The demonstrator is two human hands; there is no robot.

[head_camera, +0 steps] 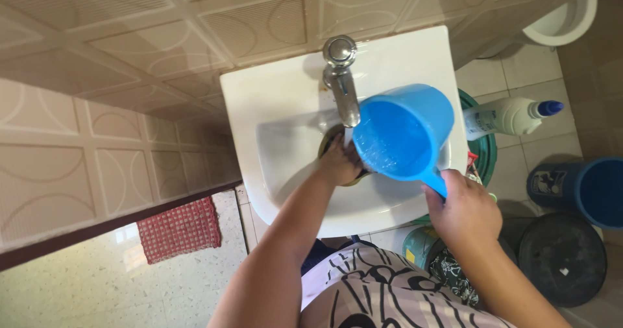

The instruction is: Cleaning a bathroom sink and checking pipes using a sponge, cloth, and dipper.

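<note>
Blue plastic dipper point(402, 132), round and smooth with a short straight handle, is tipped on its side over the right half of the sink point(285, 94), its open mouth turned back toward the person and a little water showing inside. Right hand point(462, 210) is closed around the end of that handle, so the cup sits just beyond and to the left of its knuckles. Left hand point(339, 162) reaches down into the basin, fingers curled over the drain; I cannot tell whether it grips anything there. The rim of the dipper hangs just beside that hand, almost touching it. A thin stream of water falls between them from the shiny metal tap point(342, 75), whose spout crosses in front of the dipper's left edge.

Nearest the person, below the left arm, a red checked cloth point(180, 229) lies on the speckled floor. Beside the right hand stand a dark round lid point(563, 256) and a blue bucket point(584, 188). Beyond the right hand a white bottle with a blue cap point(513, 115) lies on its side over a green bucket point(485, 147). Farther off, glossy beige patterned tiles point(117, 49) cover the wall behind the white ceramic sink.
</note>
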